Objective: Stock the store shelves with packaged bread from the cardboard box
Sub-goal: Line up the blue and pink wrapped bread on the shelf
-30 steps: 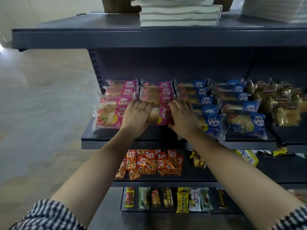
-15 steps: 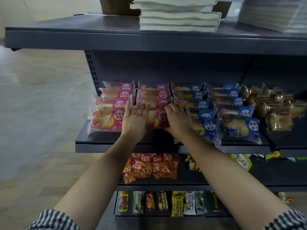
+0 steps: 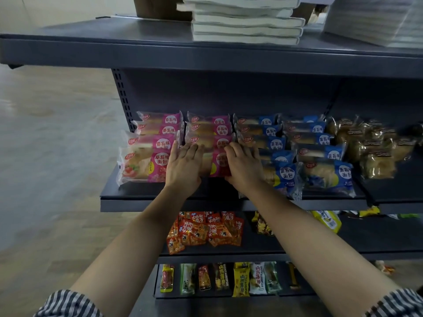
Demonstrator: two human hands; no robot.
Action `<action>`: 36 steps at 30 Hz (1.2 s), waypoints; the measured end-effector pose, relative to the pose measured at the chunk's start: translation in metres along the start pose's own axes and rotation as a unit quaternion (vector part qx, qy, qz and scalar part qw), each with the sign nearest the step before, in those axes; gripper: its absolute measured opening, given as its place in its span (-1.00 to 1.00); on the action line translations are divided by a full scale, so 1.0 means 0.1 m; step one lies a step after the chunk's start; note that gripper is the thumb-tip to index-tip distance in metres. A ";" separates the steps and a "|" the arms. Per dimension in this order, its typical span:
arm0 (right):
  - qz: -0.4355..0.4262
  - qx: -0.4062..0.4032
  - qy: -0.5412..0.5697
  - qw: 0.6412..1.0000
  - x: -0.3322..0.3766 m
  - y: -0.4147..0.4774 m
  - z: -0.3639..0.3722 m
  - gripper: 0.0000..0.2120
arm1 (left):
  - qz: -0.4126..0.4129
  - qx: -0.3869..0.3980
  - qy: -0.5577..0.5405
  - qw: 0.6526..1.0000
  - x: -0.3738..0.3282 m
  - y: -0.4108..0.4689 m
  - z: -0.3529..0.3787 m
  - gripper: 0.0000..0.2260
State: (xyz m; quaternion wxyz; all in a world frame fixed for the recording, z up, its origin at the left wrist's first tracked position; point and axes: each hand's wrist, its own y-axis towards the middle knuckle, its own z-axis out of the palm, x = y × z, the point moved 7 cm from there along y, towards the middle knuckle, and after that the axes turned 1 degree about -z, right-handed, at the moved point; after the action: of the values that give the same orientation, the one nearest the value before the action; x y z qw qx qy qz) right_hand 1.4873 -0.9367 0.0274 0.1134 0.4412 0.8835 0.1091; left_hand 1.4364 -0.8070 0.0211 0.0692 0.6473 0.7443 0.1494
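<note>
The front pink bread packet (image 3: 217, 164) lies flat at the front of the middle shelf (image 3: 160, 195), in the second column from the left. It sits between another pink packet (image 3: 143, 165) and a blue packet (image 3: 283, 177).

The left hand (image 3: 184, 167) rests palm-down on the packet's left end. Its fingers (image 3: 193, 151) are straight, held together, and grip nothing.

The right hand (image 3: 246, 168) rests palm-down on the packet's right end and overlaps the blue packet. Its fingers (image 3: 234, 150) are extended and slightly bent, pressing rather than gripping.

Only the packet's centre strip shows between the hands. Both sets of fingertips reach its rear edge.
</note>
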 end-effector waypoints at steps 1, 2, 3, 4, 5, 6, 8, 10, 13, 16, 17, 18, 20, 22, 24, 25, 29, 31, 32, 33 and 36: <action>-0.002 -0.008 0.003 1.000 0.00 -0.01 0.00 -0.16 | 0.002 0.000 -0.001 1.000 0.01 0.00 0.00 -0.24; -0.003 -0.017 0.005 1.000 0.01 -0.03 0.00 -0.14 | 0.005 0.000 -0.002 1.000 0.01 0.00 -0.01 -0.24; -0.005 -0.021 0.008 1.000 0.02 -0.05 0.01 -0.13 | 0.009 -0.001 -0.002 1.000 0.02 -0.01 -0.01 -0.23; -0.006 -0.022 0.009 1.000 0.03 -0.08 0.01 -0.11 | 0.013 -0.003 -0.001 1.000 0.02 -0.02 -0.02 -0.23; -0.005 -0.019 0.011 1.000 0.04 -0.10 0.02 -0.10 | 0.017 -0.005 -0.002 1.000 0.02 -0.04 -0.02 -0.23; -0.004 -0.015 0.012 1.000 0.05 -0.12 0.03 -0.08 | 0.021 -0.007 -0.003 1.000 0.03 -0.06 -0.03 -0.22; 0.000 -0.010 0.013 1.000 0.06 -0.14 0.01 -0.04 | 0.026 -0.010 -0.008 1.000 0.03 -0.09 -0.05 -0.20; 0.004 -0.008 0.014 1.000 0.05 -0.17 -0.02 -0.01 | 0.032 -0.011 -0.018 0.999 0.02 -0.11 -0.07 -0.18; 0.011 -0.015 0.025 1.000 0.00 -0.24 -0.08 -0.03 | 0.048 -0.015 -0.038 0.998 0.00 -0.13 -0.10 -0.17; 0.020 -0.028 0.031 0.999 -0.06 -0.34 -0.15 -0.07 | 0.071 -0.016 -0.056 0.996 -0.06 -0.15 -0.12 -0.15; 0.026 -0.033 0.032 0.999 -0.09 -0.39 -0.17 -0.09 | 0.082 -0.019 -0.066 0.994 -0.10 -0.16 -0.13 -0.15; 0.033 -0.038 0.036 0.998 -0.12 -0.43 -0.19 -0.10 | 0.094 -0.023 -0.075 0.992 -0.15 -0.16 -0.15 -0.15; 0.051 -0.038 0.043 0.997 -0.18 -0.53 -0.21 -0.10 | 0.116 -0.029 -0.088 0.989 -0.27 -0.16 -0.19 -0.14; 0.072 -0.030 0.044 0.996 -0.26 -0.65 -0.22 -0.07 | 0.141 -0.034 -0.098 0.985 -0.42 -0.16 -0.23 -0.15; 0.092 -0.036 0.042 0.994 -0.36 -0.78 -0.27 -0.06 | 0.167 -0.051 -0.105 0.979 -0.59 -0.17 -0.29 -0.18; 0.103 -0.039 0.042 0.993 -0.41 -0.86 -0.29 -0.07 | 0.181 -0.057 -0.106 0.976 -0.68 -0.18 -0.32 -0.19; 0.161 -0.036 0.036 0.986 -0.68 -1.20 -0.36 -0.12 | 0.234 -0.050 -0.129 0.962 -1.14 -0.22 -0.43 -0.20; 0.188 -0.019 0.021 0.982 -0.84 -1.42 -0.38 -0.17 | 0.267 -0.041 -0.136 0.953 -1.40 -0.26 -0.46 -0.21; 0.200 -0.013 0.015 0.980 -0.92 -1.55 -0.39 -0.21 | 0.283 -0.034 -0.144 0.948 -1.54 -0.29 -0.47 -0.22; 0.214 -0.009 0.009 0.977 -0.99 -1.68 -0.42 -0.25 | 0.299 -0.026 -0.154 0.941 -1.68 -0.31 -0.48 -0.24; 0.269 0.019 -0.012 0.963 -1.26 -2.11 -0.49 -0.34 | 0.349 0.004 -0.157 0.924 -2.14 -0.40 -0.46 -0.23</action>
State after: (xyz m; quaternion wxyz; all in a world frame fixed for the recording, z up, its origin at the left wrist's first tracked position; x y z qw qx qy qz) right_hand 1.3876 -1.1663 0.0251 0.0824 0.6658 0.7328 0.1134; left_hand 1.4175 -1.0281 0.0333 0.1259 0.8816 0.4512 0.0571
